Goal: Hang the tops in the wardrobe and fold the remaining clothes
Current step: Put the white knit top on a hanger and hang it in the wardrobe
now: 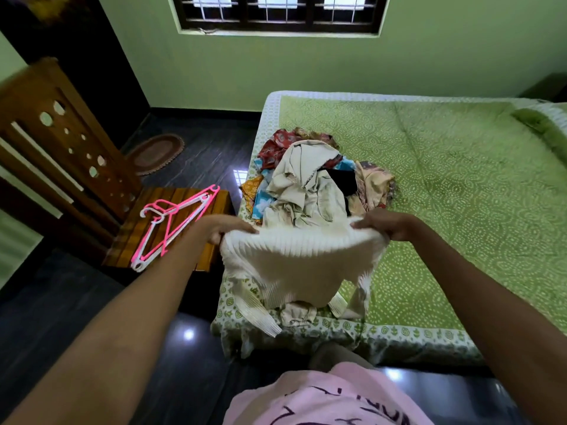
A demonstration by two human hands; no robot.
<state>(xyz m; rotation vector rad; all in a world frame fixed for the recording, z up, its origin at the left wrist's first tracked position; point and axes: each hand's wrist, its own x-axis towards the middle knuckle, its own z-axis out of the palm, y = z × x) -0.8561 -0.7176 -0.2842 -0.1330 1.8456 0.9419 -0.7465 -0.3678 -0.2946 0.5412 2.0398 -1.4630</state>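
I hold a cream pleated garment [294, 265] stretched out above the near left corner of the bed [460, 210]. My left hand [227, 230] grips its left edge and my right hand [383, 227] grips its right edge. The lower part of the garment hangs down onto the bed's edge. Behind it lies a pile of clothes [310, 182]: beige, red patterned, blue and black pieces. Pink and white hangers [171, 222] rest on a wooden chair seat [138, 240] left of the bed.
The bed carries a green patterned cover with a pillow [543, 124] at the far right. The chair's tall wooden back [52, 142] stands at left. A brown oval mat [156, 153] lies on the dark glossy floor. A window sits in the green wall.
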